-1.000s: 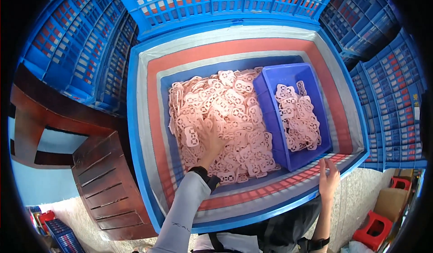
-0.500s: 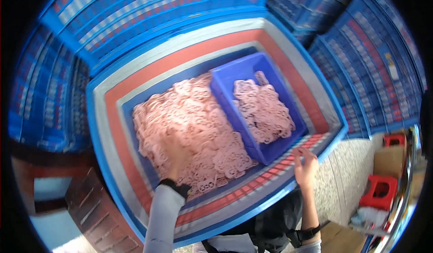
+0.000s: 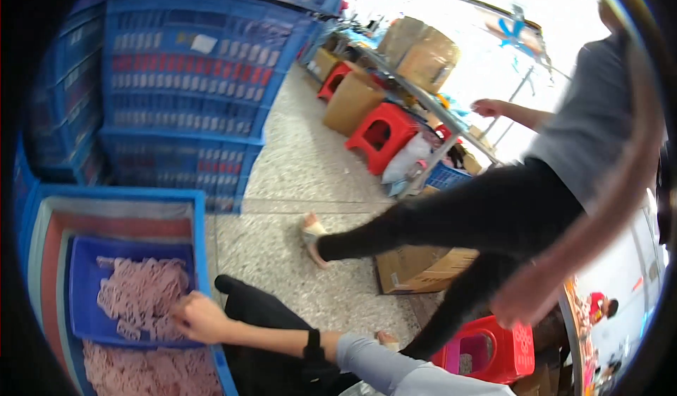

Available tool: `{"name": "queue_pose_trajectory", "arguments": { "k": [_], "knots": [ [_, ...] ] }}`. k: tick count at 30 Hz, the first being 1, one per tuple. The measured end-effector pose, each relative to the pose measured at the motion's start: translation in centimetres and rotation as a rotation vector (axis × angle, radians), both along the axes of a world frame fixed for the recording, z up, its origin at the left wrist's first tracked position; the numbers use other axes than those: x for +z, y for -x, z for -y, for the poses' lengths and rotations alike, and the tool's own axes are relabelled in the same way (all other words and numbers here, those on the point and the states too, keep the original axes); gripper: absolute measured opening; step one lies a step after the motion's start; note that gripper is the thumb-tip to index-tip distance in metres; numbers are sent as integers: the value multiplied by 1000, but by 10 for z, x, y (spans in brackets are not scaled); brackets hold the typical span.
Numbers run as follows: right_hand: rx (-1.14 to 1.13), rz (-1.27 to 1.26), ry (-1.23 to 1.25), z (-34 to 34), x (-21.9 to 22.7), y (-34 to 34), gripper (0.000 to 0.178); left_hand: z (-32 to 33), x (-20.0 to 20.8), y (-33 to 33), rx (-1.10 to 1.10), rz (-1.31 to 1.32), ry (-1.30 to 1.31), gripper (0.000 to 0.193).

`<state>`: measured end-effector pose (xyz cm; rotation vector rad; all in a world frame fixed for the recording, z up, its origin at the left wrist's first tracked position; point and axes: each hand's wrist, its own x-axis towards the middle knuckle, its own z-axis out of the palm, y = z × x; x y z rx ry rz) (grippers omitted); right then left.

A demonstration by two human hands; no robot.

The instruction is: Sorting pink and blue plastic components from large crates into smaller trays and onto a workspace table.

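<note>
My right hand [image 3: 202,318], with a black band round the forearm, reaches over the front right corner of a blue-purple tub [image 3: 83,304]. Its fingers are curled down beside a heap of small pink openwork pieces [image 3: 141,290] in the tub. Whatever the fingertips hold, if anything, is hidden. The tub rests inside a large blue crate [image 3: 199,234] lined in grey and red stripes. More loose pink pieces [image 3: 151,373] lie in the crate at the tub's near side. My left hand is out of view.
Blue crates [image 3: 190,64] are stacked behind. Another person in a grey shirt [image 3: 599,114] and dark trousers strides past on the right, one arm blurred close by. Red stools [image 3: 384,136], a cardboard carton [image 3: 423,269] and a loaded bench [image 3: 423,93] stand beyond.
The view has swung to the right, so the crate now sits at lower left. My left hand has left the picture; my right hand is now at the tub. Another person has appeared.
</note>
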<state>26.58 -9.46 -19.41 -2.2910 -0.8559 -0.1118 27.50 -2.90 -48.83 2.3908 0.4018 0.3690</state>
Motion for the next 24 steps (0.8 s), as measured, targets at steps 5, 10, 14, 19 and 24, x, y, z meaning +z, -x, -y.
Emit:
{"name": "queue_pose_trajectory", "arguments": {
  "k": [5, 10, 14, 19, 24],
  "knots": [
    [1, 6, -73, -5, 8, 6, 11, -56, -27, 0, 82, -73, 5, 64],
    [34, 36, -75, -12, 2, 8, 12, -210, -51, 141, 402, -319, -97, 62],
    [-35, 45, -33, 0, 12, 3, 8, -310, 0, 345, 794, -556, -203, 61],
    [26, 21, -61, -3, 18, 1, 11, -320, 136, 330, 760, -326, -327, 46],
    [24, 31, -111, -6, 19, 1, 9, -254, 291, 178, 614, -15, 98, 40]
  ]
}}
